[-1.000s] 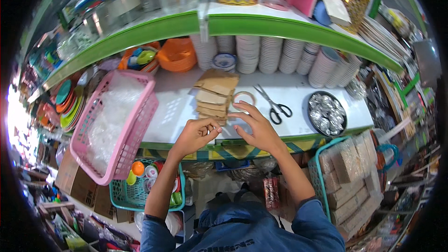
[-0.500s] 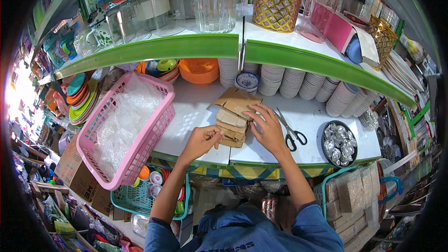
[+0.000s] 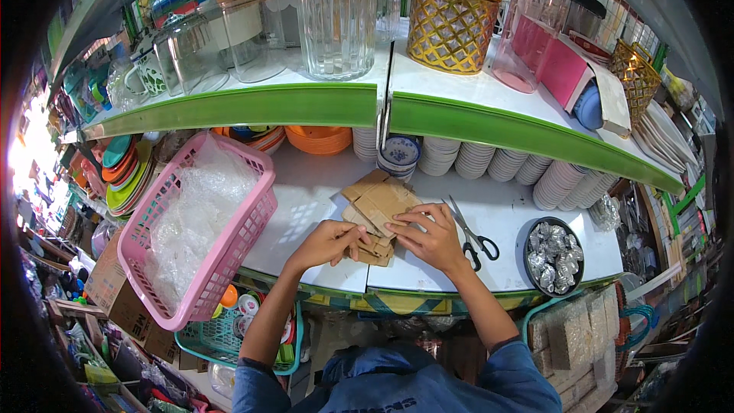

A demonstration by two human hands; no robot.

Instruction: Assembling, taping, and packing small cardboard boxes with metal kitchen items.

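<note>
A loose pile of brown cardboard pieces [image 3: 372,248] lies on the white shelf in front of me. One flat cardboard piece [image 3: 384,205] rests on top at a slant. The fingers of my right hand [image 3: 430,239] are closed at that piece's lower right edge, gripping it. My left hand [image 3: 330,245] is at the pile's left side, thumb and fingers pinched together; whatever is between them is too small to make out. Black-handled scissors [image 3: 475,242] lie just right of my right hand, blades spread a little.
On the left stands a pink basket [image 3: 258,218] filled with clear plastic wrap. A dark bowl [image 3: 527,260] of shiny silver balls sits at right. Stacked white bowls [image 3: 478,160] line the back. The green-edged upper shelf [image 3: 489,118] overhangs, carrying glass jars [image 3: 336,19].
The view has shifted, showing more of the upper shelf. The top cardboard piece has turned and slid over the pile, with my right hand at its edge. My left hand stays pinched.
</note>
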